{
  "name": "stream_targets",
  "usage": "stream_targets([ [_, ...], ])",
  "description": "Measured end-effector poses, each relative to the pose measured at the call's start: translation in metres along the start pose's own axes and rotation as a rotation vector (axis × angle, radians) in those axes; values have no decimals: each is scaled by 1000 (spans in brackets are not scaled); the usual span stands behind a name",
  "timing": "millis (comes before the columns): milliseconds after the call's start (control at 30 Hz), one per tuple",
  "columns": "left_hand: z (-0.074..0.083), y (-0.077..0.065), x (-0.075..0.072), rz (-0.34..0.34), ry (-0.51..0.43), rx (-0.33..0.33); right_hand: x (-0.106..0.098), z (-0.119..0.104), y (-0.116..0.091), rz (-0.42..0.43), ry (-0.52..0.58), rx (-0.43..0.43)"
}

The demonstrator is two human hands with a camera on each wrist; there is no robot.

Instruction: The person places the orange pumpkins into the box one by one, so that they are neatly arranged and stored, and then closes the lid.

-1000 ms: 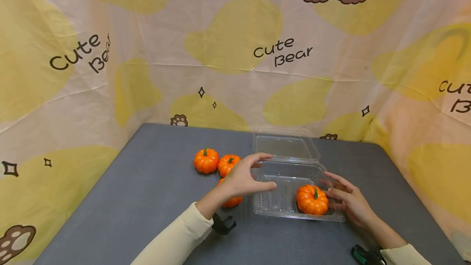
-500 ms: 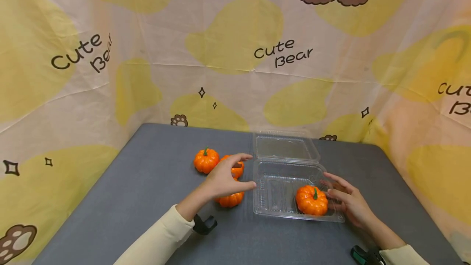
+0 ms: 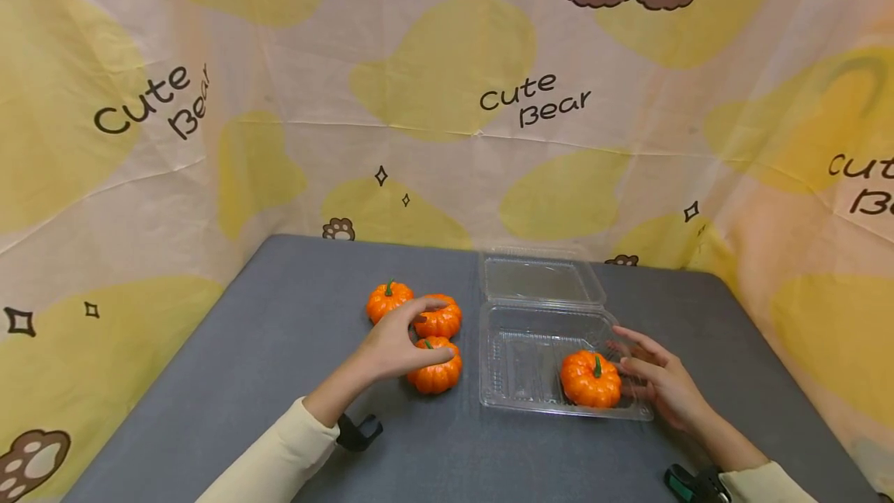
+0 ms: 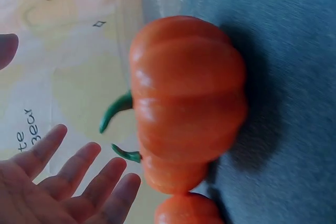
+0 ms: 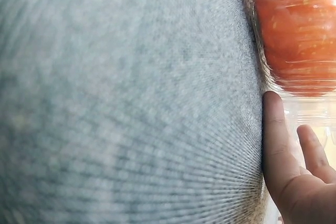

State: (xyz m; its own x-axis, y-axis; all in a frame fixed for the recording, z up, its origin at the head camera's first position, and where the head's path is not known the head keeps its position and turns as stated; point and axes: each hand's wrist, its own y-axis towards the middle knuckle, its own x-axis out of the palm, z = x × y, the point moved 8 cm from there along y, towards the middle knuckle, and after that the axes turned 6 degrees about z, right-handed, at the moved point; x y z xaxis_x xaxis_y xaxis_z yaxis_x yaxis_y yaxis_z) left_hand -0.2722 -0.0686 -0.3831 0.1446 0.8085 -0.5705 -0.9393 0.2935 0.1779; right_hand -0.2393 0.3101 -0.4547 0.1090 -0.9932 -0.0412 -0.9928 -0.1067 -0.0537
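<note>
Round pumpkins close together under an unloaded left hand

The near pumpkin (image 3: 441,375) stood on the table (image 3: 279,379), under the thumb of the left hand (image 3: 386,346) and partly covered by it. This hand was spread wide between thumb and fingers and had hold of nothing; in the left wrist view, its fingertips (image 4: 130,182) were apart from the orange skin. The middle pumpkin (image 3: 441,320) stood just beyond, near the same fingers, and I could not tell if the two pumpkins touched. Here was, I think, the main danger: fingers coming down between such round bodies could push the wrong one, and it could roll against the far pumpkin (image 3: 386,300), which stood beyond the back of the hand. The skin looked smooth and shiny, so a pinch too high could also slip

To the right of the left hand lay the clear container (image 3: 513,396), its lid (image 3: 541,279) folded open on the far side. One more pumpkin (image 3: 590,383) sat inside it, at the end beside the right hand (image 3: 663,383). The right hand had its fingers loosely extended, seemingly touching the container's wall, without a grip. Because the plastic looked thin and light, a bump on the rim could perhaps shift it, if that hand gave poor support
</note>
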Motion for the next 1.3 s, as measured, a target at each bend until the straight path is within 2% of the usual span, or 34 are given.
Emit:
stream_targets([
  [133, -9, -3, -3, 5, 43, 12, 0, 0, 0, 5, 1, 2],
  [633, -38, -15, 4, -24, 9, -42, 0, 0, 0, -10, 22, 8],
  [900, -43, -16, 8, -9, 10, -14, 0, 0, 0, -5, 18, 1],
  [1300, -50, -18, 15, -28, -16, 5, 0, 0, 0, -11, 22, 1],
])
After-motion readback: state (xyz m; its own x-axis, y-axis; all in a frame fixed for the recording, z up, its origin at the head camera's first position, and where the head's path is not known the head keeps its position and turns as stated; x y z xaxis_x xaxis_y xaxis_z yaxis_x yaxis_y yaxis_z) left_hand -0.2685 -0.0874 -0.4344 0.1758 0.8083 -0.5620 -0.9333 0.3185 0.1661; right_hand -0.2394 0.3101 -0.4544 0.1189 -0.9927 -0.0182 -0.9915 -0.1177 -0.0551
